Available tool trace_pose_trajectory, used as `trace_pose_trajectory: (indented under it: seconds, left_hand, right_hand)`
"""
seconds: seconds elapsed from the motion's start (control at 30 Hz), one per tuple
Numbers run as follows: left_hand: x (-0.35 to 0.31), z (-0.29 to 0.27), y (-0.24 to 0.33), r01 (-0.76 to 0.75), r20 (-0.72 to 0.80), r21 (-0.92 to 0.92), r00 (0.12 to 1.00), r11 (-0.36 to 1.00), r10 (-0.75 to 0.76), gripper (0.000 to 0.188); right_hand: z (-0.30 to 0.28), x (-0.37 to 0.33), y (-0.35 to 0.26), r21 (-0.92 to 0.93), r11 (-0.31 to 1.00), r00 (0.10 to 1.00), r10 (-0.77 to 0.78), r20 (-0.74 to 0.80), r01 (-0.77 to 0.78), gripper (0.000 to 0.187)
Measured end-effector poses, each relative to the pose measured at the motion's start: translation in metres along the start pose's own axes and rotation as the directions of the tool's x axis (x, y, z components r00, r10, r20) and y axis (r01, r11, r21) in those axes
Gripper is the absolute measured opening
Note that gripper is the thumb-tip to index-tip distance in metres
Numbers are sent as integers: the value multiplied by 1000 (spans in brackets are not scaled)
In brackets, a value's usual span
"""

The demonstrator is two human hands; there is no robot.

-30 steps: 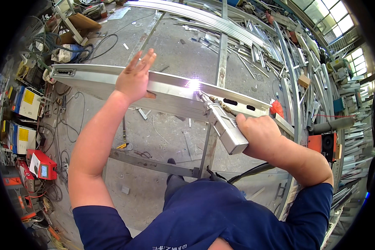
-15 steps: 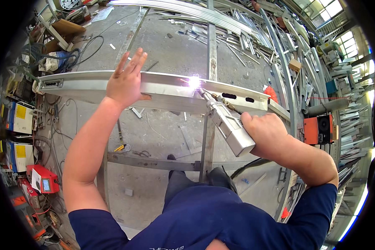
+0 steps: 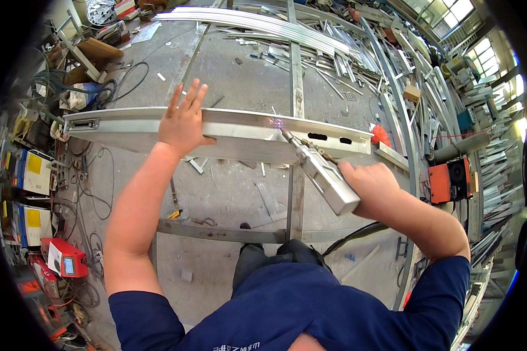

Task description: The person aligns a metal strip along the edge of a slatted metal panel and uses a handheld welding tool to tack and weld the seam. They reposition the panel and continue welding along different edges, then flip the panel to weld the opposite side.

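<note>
A long silver metal profile (image 3: 240, 136) lies crosswise in front of me, with slots cut near both ends. My left hand (image 3: 182, 124) rests on it left of the middle, palm down, fingers stretched out and thumb apart. In my right hand (image 3: 372, 188) is a silver, box-bodied welding torch (image 3: 329, 182), gripped from its right side. The torch's nozzle points up and left at the profile's far edge. Just beyond the tip shows a small purplish glow (image 3: 279, 124). My right fingers are partly hidden behind the torch body.
The profile lies over a steel frame (image 3: 295, 88) with long bars. A dark cable (image 3: 357, 233) trails from the torch. Metal offcuts (image 3: 334, 64) are heaped at the far right, beside an orange machine (image 3: 448, 180). A red box with a screen (image 3: 64, 257) stands at left.
The glaring white light at the torch tip has shrunk to a faint purple glow. The view has shifted slightly; both hands keep their places on the profile and torch.
</note>
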State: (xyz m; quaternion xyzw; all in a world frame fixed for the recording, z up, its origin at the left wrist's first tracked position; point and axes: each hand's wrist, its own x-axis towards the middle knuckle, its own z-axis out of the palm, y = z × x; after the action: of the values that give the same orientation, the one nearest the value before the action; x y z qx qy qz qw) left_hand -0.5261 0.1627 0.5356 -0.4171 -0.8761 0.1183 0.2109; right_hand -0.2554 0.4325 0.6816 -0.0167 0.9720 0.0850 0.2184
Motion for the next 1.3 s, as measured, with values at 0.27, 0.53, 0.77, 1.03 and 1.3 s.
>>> trace_pose_trajectory:
  seconds: [0.27,0.53,0.77,1.03,1.3]
  left_hand:
    - [-11,-8,2,236,159,-87,962,968,-221,115]
    - [-50,-2,-49,529,320,145,774,836,-546,139]
    - [-73,24,-100,564,266,71,784,823,-561,132]
    - [-78,83,-196,173,-10,-239,984,955,-180,106]
    - [-75,100,-207,68,-159,-362,978,930,-133,99]
  right_hand:
    - [28,-70,22,178,984,984,24,-179,8,44]
    - [56,-106,22,340,940,963,71,-261,23,38]
    - [26,-106,-19,291,955,968,128,-217,-61,39]
    - [-67,-34,-123,152,983,975,133,-175,-107,39]
    - [-165,78,-222,73,997,999,-22,-35,25,33]
